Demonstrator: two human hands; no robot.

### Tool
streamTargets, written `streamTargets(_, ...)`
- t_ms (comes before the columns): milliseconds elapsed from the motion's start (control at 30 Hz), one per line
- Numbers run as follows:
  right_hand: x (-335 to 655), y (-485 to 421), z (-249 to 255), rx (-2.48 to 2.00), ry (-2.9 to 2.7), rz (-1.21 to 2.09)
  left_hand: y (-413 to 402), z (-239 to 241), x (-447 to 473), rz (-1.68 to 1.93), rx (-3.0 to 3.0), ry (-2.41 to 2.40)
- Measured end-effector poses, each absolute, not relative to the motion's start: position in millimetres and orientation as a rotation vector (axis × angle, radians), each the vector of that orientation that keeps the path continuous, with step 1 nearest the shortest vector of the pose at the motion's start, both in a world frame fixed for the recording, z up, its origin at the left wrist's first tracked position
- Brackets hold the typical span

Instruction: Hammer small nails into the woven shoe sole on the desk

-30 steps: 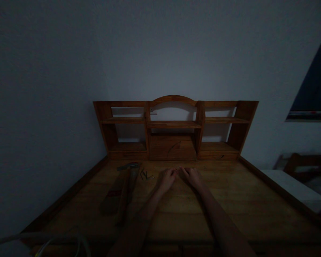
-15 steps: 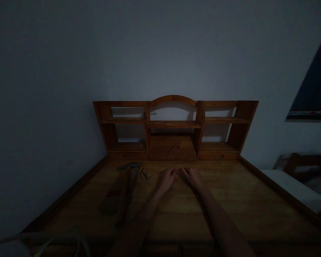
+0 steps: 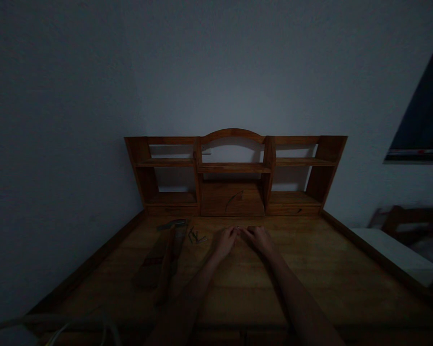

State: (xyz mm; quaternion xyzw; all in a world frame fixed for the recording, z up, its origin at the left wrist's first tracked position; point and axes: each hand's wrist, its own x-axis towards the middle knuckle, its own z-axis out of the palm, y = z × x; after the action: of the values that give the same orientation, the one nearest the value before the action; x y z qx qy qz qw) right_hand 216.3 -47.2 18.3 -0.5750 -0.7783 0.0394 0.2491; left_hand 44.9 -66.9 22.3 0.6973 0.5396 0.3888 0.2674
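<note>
In the dim middle of the wooden desktop [image 3: 238, 278], my left hand [image 3: 225, 241] is closed, thumb and fingers pinched together. My right hand [image 3: 260, 237] faces it, also pinched, its fingertips almost meeting those of the left. Whatever lies between the fingertips is too small and dark to name. To the left of my left hand lie several thin metal pieces that look like nails [image 3: 196, 236]. Farther left a hammer [image 3: 168, 257] with a wooden handle rests across a dark flat piece [image 3: 149, 263], its head pointing away from me.
A wooden shelf unit [image 3: 234, 167] stands along the back of the desk against the wall. Raised edges [image 3: 375, 250] border the desktop. Pale cables [image 3: 75, 319] hang at the lower left. A white surface [image 3: 393, 252] and a wooden chair [image 3: 400, 218] are off to the right.
My right fingertips have lowered slightly and come closer to the left ones. My left hand, the hammer and the thin metal pieces stay where they were; the view shifts very slightly.
</note>
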Motion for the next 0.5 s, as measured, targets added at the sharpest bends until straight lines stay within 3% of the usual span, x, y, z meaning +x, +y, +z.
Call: streamTargets(500, 218, -47, 18, -1.52, -2.129, 0.118, -62, 11, 50, 1.046, 1.812, 1.318)
